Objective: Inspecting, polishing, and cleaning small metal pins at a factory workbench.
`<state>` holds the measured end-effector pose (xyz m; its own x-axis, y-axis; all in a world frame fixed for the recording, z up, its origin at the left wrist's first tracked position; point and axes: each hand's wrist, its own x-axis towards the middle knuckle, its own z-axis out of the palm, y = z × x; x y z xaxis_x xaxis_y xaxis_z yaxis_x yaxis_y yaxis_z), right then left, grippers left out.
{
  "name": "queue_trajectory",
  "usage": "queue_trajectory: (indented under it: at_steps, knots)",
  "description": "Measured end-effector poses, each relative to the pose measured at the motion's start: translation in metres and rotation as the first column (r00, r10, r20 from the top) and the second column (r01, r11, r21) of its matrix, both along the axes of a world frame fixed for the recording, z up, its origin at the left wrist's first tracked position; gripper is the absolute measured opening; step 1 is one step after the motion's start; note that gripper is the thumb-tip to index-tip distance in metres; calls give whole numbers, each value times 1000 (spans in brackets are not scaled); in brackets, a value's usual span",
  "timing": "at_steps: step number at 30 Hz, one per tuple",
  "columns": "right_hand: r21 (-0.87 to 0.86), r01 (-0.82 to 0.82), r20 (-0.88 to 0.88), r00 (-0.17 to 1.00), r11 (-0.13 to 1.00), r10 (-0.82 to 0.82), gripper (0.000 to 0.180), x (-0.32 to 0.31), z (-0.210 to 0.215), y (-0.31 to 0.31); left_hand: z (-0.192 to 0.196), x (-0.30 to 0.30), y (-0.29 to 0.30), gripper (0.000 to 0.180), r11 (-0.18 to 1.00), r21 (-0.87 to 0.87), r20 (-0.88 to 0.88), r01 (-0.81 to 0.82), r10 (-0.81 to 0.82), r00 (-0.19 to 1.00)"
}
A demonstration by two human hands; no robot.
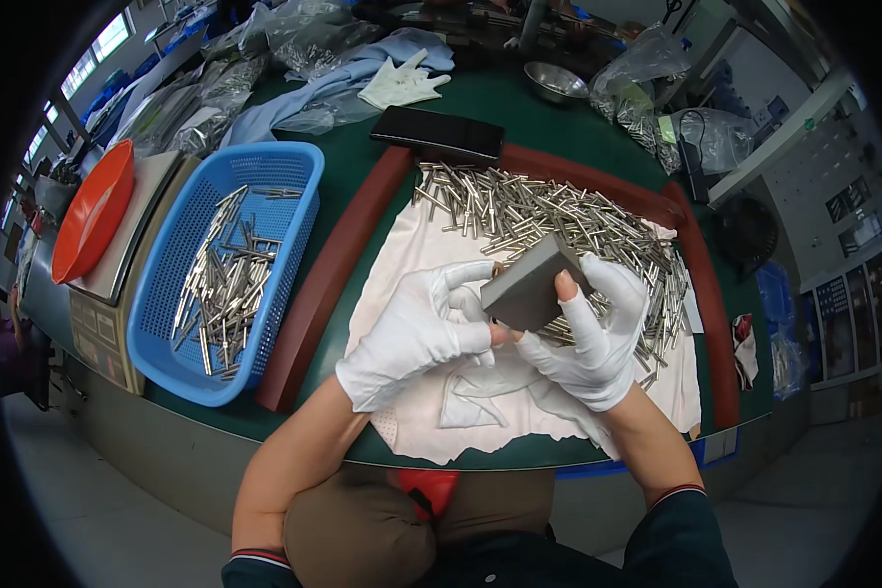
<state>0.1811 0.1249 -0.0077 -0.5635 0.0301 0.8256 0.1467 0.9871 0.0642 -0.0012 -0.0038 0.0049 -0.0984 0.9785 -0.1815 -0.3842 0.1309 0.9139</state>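
In front of my chest, my right hand (598, 338) grips a dark grey rectangular block (534, 286), tilted, with the thumb and fingers around its right and lower sides. My left hand (431, 323) is at the block's left side, fingers curled in, index tip and thumb close to its edges. What the left fingers hold, if anything, is hidden. Both hands wear white gloves with some bare fingertips. Behind and right of the block lies a heap of shiny metal pins (578, 211) on a pale pink cloth (387, 294). A crumpled white cloth (475, 402) lies below my hands.
Dark red bars (333, 284) frame the cloth on the green table. At left stand a blue basket (152, 294) with more pins and a scale (103, 328) bearing an orange tray (93, 211). A black phone (436, 132), white glove (402, 80) and metal bowl (556, 80) lie farther back.
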Motion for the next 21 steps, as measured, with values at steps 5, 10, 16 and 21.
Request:
queue_trajectory:
  at_steps: [5,10,16,21]
  knots:
    - [2,11,-19,1000,1000,-11,76,3,0,3,1,-2,-1,72,999,31,83,-12,9,996]
    - [4,-15,-24,1000,1000,15,77,1,2,3,2,-1,-2,70,999,38,108,0,-4,994]
    - [-32,-9,-16,1000,999,9,75,-3,5,0,5,2,-1,70,1000,-10,48,3,-2,999]
    - [-182,-2,22,1000,983,6,78,7,9,5,1,-5,-1,74,996,71,82,-63,57,995]
